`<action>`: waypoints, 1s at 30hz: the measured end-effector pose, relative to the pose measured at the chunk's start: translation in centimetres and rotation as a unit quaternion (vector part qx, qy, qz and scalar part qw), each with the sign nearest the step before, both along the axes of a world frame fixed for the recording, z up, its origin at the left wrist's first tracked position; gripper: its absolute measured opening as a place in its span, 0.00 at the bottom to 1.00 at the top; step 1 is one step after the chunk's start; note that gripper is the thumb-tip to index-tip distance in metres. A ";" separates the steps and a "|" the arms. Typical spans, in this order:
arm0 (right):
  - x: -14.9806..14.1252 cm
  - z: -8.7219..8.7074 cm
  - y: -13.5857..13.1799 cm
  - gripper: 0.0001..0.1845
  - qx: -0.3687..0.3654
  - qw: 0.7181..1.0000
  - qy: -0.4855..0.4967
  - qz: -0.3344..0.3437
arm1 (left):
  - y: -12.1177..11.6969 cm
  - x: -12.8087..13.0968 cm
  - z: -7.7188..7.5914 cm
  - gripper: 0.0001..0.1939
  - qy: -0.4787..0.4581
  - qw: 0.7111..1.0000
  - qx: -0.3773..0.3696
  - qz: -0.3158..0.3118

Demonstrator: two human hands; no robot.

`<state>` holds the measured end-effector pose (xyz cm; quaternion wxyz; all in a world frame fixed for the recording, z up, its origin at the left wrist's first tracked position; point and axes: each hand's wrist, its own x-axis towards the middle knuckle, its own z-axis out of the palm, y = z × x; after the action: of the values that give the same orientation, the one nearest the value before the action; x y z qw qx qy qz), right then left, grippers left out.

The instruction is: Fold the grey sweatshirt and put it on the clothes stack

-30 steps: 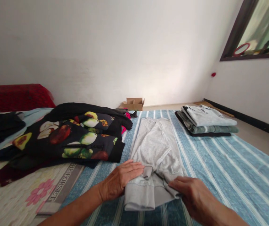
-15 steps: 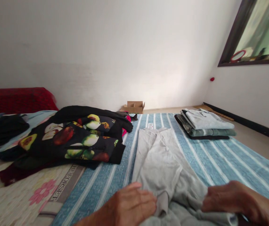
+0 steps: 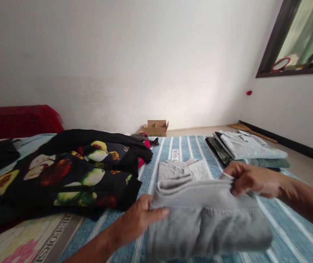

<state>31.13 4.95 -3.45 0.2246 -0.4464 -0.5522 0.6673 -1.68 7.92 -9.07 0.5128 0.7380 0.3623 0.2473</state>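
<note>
Striped sheet, a folded grey garment with its far end on it.
Dark printed clothes run out of view at left; the garment's near fold blurs, so I can't tell if it touches the sheet. A folded stack is partly behind my right fingers, which pinch the garment's upper edge; my left fingers grasp its left side. Rightward, I see more sheet.

Passage: striped sheet, upward from centre, between dark fruit-print garment, left, and folded stack, right. Obstacle: grey garment, lower centre. Clearance from right hand to stack: unclear.
</note>
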 end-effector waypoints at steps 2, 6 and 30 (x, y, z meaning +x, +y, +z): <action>0.6 0.3 5.2 0.09 -0.006 1.000 -0.002 -0.008 | 4.2 1.4 -0.7 0.16 -0.060 0.992 -0.096 0.059; 1.5 -3.2 15.7 0.12 -0.010 1.000 -0.015 -0.011 | 11.7 4.6 -3.8 0.14 -0.141 0.951 -0.252 0.114; 1.4 -15.3 14.5 0.20 0.139 0.961 -0.035 -0.238 | 16.5 5.3 -9.6 0.15 -0.118 0.909 -0.358 0.177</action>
<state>32.49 19.46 -18.74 0.4166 -0.5526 -0.5252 0.4952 3.62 24.41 -18.64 0.7293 0.3939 0.4880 0.2733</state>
